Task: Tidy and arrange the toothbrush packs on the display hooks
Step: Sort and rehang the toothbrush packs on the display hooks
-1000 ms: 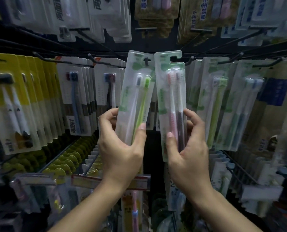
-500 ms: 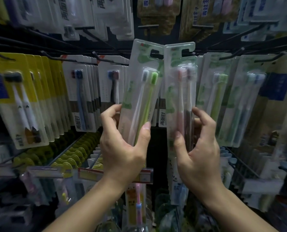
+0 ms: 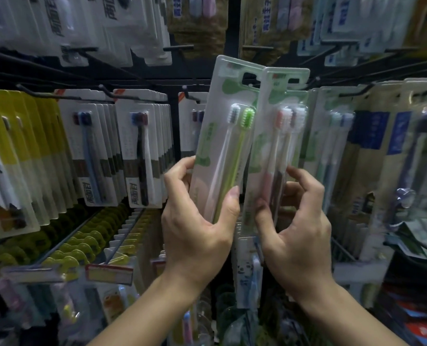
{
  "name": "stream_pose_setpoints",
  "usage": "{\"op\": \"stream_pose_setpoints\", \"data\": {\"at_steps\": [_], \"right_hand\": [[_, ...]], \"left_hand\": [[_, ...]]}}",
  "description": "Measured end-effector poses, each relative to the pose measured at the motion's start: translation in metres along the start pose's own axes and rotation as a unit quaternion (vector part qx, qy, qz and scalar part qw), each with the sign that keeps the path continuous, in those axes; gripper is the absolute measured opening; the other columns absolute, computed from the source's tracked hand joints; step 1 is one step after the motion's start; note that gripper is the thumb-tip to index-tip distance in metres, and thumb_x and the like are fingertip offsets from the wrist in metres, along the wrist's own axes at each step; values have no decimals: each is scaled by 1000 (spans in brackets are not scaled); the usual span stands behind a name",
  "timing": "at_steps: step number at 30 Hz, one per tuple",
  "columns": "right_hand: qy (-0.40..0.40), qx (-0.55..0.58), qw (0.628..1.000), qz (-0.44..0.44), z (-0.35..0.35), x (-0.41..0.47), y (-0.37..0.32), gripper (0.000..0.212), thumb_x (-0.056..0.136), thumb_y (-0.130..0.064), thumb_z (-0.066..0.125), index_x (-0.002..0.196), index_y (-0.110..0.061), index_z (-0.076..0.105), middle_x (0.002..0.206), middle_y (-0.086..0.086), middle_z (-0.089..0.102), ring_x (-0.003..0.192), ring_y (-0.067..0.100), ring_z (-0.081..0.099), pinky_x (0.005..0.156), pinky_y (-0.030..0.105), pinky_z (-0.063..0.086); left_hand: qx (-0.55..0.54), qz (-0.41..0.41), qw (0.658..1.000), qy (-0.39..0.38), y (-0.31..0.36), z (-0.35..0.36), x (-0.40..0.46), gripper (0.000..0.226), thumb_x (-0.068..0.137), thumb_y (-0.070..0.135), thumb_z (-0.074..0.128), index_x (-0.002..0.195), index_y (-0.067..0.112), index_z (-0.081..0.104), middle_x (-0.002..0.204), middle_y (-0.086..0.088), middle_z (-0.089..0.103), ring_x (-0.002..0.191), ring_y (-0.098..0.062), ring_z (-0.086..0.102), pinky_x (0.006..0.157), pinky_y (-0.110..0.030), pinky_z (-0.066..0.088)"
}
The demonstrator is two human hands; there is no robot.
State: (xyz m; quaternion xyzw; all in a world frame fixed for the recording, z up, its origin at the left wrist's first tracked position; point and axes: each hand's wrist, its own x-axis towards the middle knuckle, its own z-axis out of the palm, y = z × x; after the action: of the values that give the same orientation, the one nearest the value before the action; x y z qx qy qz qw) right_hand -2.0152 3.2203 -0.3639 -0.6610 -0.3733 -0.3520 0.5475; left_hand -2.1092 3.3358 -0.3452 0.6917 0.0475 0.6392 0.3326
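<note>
My left hand grips the lower part of a clear pack with a white and a green toothbrush, thumb across its front. My right hand holds the bottom of a second pack with a pink and a brown toothbrush, fingers curled round both edges. Both packs stand upright side by side in front of the display. The left pack overlaps the right one's edge, and their hang holes are near a black hook at the rack's middle.
Rows of hanging packs fill the rack: yellow packs at the left, white packs beside them, green and blue packs at the right. More packs hang above. Lower hooks with price tags jut out below my hands.
Both hands have lifted their packs up and a little to the right, towards the middle hook. The left pack now overlaps the right pack's edge.
</note>
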Motion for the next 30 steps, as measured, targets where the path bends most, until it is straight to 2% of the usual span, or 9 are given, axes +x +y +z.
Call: {"op": "stream_pose_setpoints", "data": {"at_steps": [2, 3, 8, 14, 19, 23, 26, 30], "right_hand": [[14, -8, 1000, -6, -6, 1, 5, 64, 93, -23, 75, 146, -14, 41, 120, 1, 65, 102, 14, 67, 84, 12, 50], [21, -11, 1000, -8, -9, 2, 8, 63, 92, -24, 73, 145, -13, 41, 119, 1, 65, 102, 13, 66, 84, 7, 46], [51, -21, 998, -10, -22, 6, 20, 59, 91, -28, 66, 144, -12, 45, 118, 5, 67, 100, 20, 69, 82, 20, 51], [81, -37, 996, 8, -35, 9, 31, 57, 92, -25, 66, 144, -10, 49, 124, 8, 69, 104, 27, 71, 89, 29, 54], [90, -39, 995, 22, -41, 12, 38, 56, 92, -23, 66, 144, -10, 52, 123, 9, 69, 103, 27, 71, 90, 24, 50], [87, -37, 995, 37, -47, 11, 42, 56, 93, -24, 65, 146, -13, 51, 124, 8, 69, 105, 25, 70, 90, 27, 52], [90, -48, 994, 41, -50, 11, 46, 55, 93, -24, 65, 145, -12, 52, 124, 8, 69, 106, 25, 70, 91, 24, 50], [81, -59, 994, 48, -54, 13, 48, 55, 94, -26, 64, 146, -12, 52, 125, 8, 69, 108, 23, 69, 92, 20, 48]], "left_hand": [[-2, -4, 1000, -7, 1, 8, -3, 64, 91, 35, 78, 141, 18, 42, 127, -1, 64, 116, -18, 68, 92, -43, 59], [1, -6, 1000, -12, 3, 13, -5, 66, 92, 36, 77, 144, 19, 41, 129, -2, 65, 119, -20, 68, 93, -44, 59], [9, -15, 999, -32, 10, 31, -12, 72, 93, 40, 74, 152, 32, 32, 142, -4, 62, 129, -22, 64, 101, -46, 57], [14, -25, 999, -43, 17, 49, -17, 75, 94, 41, 74, 154, 31, 30, 146, 1, 59, 131, -14, 62, 102, -40, 56], [-2, -54, 997, -54, 18, 63, -19, 73, 96, 40, 74, 154, 35, 29, 144, 1, 60, 130, -18, 63, 103, -44, 56], [-5, -66, 996, -52, 21, 71, -20, 74, 96, 42, 73, 154, 34, 28, 144, 1, 59, 130, -19, 63, 103, -45, 56], [-4, -72, 996, -55, 23, 75, -20, 73, 96, 44, 72, 153, 36, 27, 147, 0, 58, 133, -21, 61, 104, -46, 56], [-5, -79, 996, -48, 27, 80, -20, 73, 96, 44, 73, 153, 34, 29, 141, 3, 61, 122, -16, 66, 97, -43, 59]]}}
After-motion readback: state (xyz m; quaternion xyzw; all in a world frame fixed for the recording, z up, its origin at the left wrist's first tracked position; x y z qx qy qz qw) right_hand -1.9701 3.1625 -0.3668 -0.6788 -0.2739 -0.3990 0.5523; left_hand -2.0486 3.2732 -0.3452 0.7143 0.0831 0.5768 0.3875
